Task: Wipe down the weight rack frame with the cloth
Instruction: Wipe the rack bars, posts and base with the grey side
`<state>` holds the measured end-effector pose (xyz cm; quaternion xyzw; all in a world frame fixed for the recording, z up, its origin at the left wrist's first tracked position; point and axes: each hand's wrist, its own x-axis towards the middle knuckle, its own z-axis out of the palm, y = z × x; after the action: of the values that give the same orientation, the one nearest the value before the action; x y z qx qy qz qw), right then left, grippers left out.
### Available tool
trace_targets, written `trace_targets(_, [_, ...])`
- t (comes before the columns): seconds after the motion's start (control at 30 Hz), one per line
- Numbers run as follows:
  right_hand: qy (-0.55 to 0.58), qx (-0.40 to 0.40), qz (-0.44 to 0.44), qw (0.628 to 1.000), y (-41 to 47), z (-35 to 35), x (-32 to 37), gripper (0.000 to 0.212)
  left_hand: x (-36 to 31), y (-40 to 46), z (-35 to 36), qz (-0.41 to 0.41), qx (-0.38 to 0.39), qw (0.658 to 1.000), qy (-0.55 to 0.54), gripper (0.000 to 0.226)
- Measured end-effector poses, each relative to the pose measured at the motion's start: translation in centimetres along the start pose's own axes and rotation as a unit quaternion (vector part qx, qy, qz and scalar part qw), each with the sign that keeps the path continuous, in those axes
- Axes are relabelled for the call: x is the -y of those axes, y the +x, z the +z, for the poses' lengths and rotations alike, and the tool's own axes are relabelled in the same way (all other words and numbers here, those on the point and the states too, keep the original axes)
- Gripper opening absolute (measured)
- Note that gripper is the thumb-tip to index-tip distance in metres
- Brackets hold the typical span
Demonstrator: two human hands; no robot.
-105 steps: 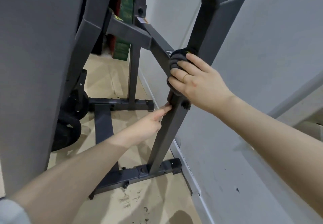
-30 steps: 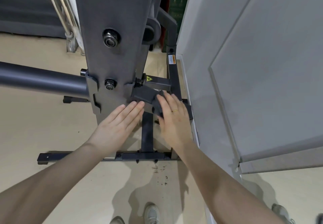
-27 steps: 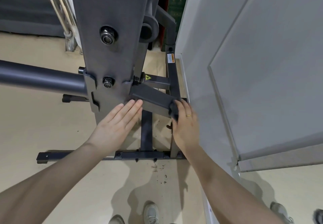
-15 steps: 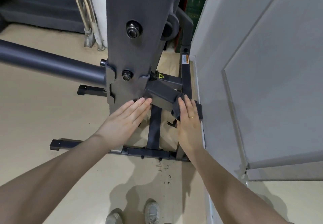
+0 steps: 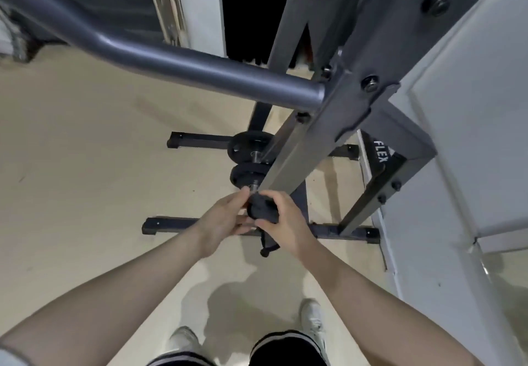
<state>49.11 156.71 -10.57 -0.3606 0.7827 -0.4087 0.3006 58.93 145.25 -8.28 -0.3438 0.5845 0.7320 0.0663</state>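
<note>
Cloth [image 5: 262, 211], dark and bunched, sits between both hands above the floor [image 5: 85, 180], a tail hanging below. Right hand [image 5: 287, 224] curls over it; left hand [image 5: 225, 218] pinches its edge. Just beyond, the rack [image 5: 288, 163] upright slants up, hiding part of two plates [image 5: 245, 148]. A crossbar [image 5: 200, 64] spans farther overhead.

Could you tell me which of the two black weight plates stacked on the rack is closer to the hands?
The lower weight plate, just above the left hand and the cloth; the upper weight plate sits farther up the frame.
</note>
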Motion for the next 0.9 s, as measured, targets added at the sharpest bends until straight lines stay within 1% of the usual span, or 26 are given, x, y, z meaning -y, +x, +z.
trace_targets(0.03, [0.052,0.009,0.020,0.998,-0.1,1.6,0.8,0.054,0.5,-0.5,-1.8,0.003,-0.007,1.000,0.001,0.043])
trace_targets(0.07, [0.088,0.012,0.034,0.995,-0.3,3.1,1.6,0.053,0.6,-1.0,-3.2,0.009,-0.010,1.000,0.010,0.038])
trace_targets(0.1, [0.127,0.010,0.037,0.991,-0.6,4.4,2.4,0.046,1.1,-1.2,-4.6,0.016,-0.014,0.999,0.030,0.030])
trace_targets(0.13, [0.169,0.003,0.049,0.984,-0.9,5.4,3.0,0.039,1.4,-1.3,-5.5,0.016,0.000,0.999,0.049,0.020])
trace_targets(0.17, [0.212,-0.006,0.069,0.975,-1.0,6.1,3.3,0.032,1.8,-1.2,-6.5,0.010,0.014,0.997,0.076,0.015])
trace_targets(0.23, [0.241,-0.038,0.114,0.963,-0.4,6.9,3.4,0.019,2.5,-1.0,-8.3,-0.010,0.051,0.989,0.140,0.016])
trace_targets(0.27, [0.235,-0.066,0.132,0.961,0.1,7.1,3.1,0.016,2.7,-1.0,-9.0,-0.017,0.071,0.983,0.169,0.013])
trace_targets(0.33, [0.207,-0.122,0.164,0.957,1.3,7.4,2.0,0.014,3.4,-0.5,-10.4,-0.036,0.097,0.973,0.205,0.020])
trace_targets(0.4, [0.173,-0.143,0.182,0.957,2.9,7.8,0.8,0.012,4.8,0.7,-11.4,-0.051,0.105,0.968,0.222,0.020])
trace_targets(0.43, [0.155,-0.146,0.184,0.960,3.8,8.1,0.0,0.011,5.7,1.7,-11.8,-0.048,0.096,0.967,0.231,0.022])
trace_targets(0.53, [0.064,-0.162,0.130,0.976,7.5,10.6,-3.5,0.011,9.1,7.0,-13.1,-0.007,-0.004,0.958,0.287,0.027])
trace_targets(0.57, [0.028,-0.173,0.116,0.978,8.8,12.1,-5.1,0.013,10.8,9.3,-13.8,-0.012,-0.037,0.962,0.270,0.028])
trace_targets(0.6, [0.001,-0.180,0.102,0.978,10.0,13.7,-6.7,0.016,12.6,11.7,-14.5,-0.024,-0.064,0.971,0.228,0.028])
trace_targets(0.67, [-0.029,-0.172,0.063,0.983,12.4,17.9,-10.3,0.021,17.0,16.5,-16.3,-0.071,-0.103,0.990,0.066,0.025])
trace_targets(0.7, [-0.042,-0.156,0.041,0.986,13.7,20.2,-12.1,0.022,19.4,18.9,-17.6,-0.103,-0.112,0.988,-0.023,0.027])
trace_targets(0.77, [-0.058,-0.096,-0.007,0.994,16.3,25.5,-16.1,0.024,23.9,23.0,-20.6,-0.131,-0.105,0.971,-0.171,0.034])
trace_targets(0.83, [-0.087,-0.008,-0.042,0.995,19.0,31.0,-19.8,0.027,27.8,26.5,-24.2,-0.131,-0.098,0.956,-0.244,0.037])
trace_targets(0.9, [-0.092,0.059,-0.079,0.991,21.4,35.7,-22.5,0.030,31.1,29.2,-27.8,-0.132,-0.082,0.950,-0.271,0.048])
